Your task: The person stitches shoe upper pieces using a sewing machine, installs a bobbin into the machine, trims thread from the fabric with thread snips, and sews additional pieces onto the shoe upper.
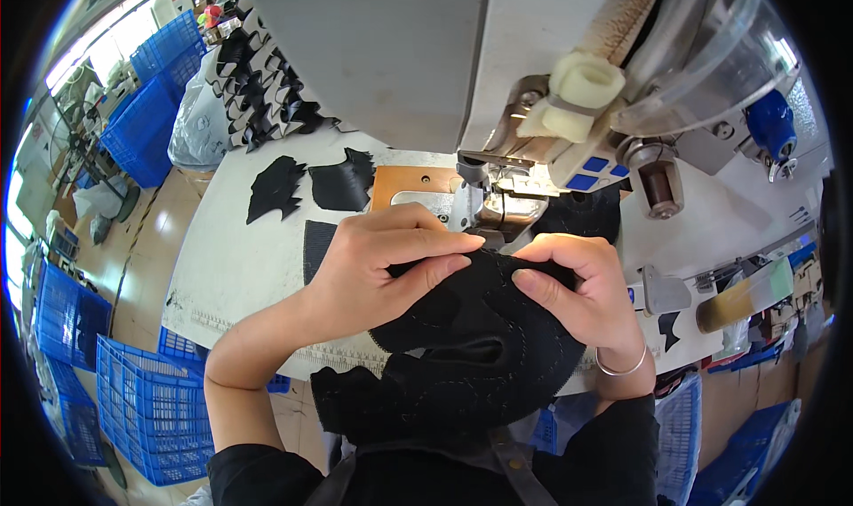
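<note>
Both hands pinch the upper edge of a black stitched piece [466, 364], fabric or leather, that hangs in folds over the table's near edge. Pale stitch lines run across it. My left hand [386, 262] is closed, thumb and forefinger gripping the edge left of centre. On the other side of that edge, my right hand [582, 288] is closed with its thumb on top of the material. Just beyond the fingertips is the head of a sewing machine [502, 208]. Whether its needle touches the piece is hidden.
Cut black pieces [342, 182] lie on the white table [213, 239] at left, with a stack of black pieces [258, 88] behind. A thread spool [656, 182] hangs at right. Blue crates [151, 408] stand on the floor. The machine's grey body [355, 44] overhangs the work.
</note>
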Motion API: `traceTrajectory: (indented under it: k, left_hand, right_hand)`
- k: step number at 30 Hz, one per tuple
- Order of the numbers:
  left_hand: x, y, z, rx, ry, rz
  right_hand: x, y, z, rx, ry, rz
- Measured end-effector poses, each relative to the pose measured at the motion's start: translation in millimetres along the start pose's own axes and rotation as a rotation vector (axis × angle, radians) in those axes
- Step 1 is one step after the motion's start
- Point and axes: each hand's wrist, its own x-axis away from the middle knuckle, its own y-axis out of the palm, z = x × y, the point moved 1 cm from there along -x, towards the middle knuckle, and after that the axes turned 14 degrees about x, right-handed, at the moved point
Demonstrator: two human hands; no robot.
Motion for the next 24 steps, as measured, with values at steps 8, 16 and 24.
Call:
traceTrajectory:
  k: [8, 16, 24]
  left_hand:
    - [-25, -18, -15, 0.110, -0.202, -0.037]
    - [-46, -23, -30, 0.270, -0.389, -0.079]
    - [-66, -31, -43, 0.251, -0.414, -0.077]
  right_hand:
    - [-10, -2, 5, 0.086, 0.047, 0.034]
    - [-17, 4, 14, -0.216, 0.269, 0.151]
    - [-22, 5, 23, -0.155, 0.234, 0.327]
